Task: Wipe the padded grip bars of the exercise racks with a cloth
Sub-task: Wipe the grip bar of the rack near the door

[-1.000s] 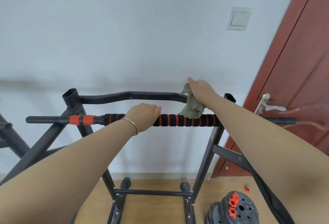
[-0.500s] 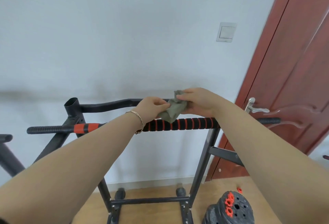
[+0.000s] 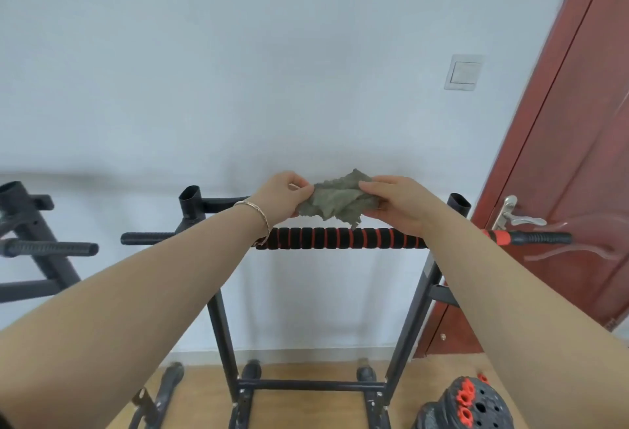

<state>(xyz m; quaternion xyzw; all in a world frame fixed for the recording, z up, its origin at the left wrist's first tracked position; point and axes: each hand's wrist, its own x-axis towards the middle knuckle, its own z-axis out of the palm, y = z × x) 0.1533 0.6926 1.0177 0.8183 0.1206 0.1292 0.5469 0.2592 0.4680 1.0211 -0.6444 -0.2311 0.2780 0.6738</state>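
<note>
Two hands are pinching the cloth (image 3: 335,202) between them: the left hand (image 3: 284,197) is gripping its left edge and the right hand (image 3: 396,204) its right edge, spreading it out. The padded grip bar (image 3: 340,238) is lying just below both hands, its long axis running left to right, parallel to the cloth. One corner of the cloth is dangling down to the bar; I cannot tell whether it is touching. Neither hand is looking nearer to the bar, so the cloth is probably going straight down.

Both arms stretched fwd, nearly straight. L hand (image 3: 284,195) & R hand (image 3: 396,202) level w/ each other, backs up, thumbs & fingers pinching opposite ends of cloth (image 3: 335,198) spread btwn them.
</note>
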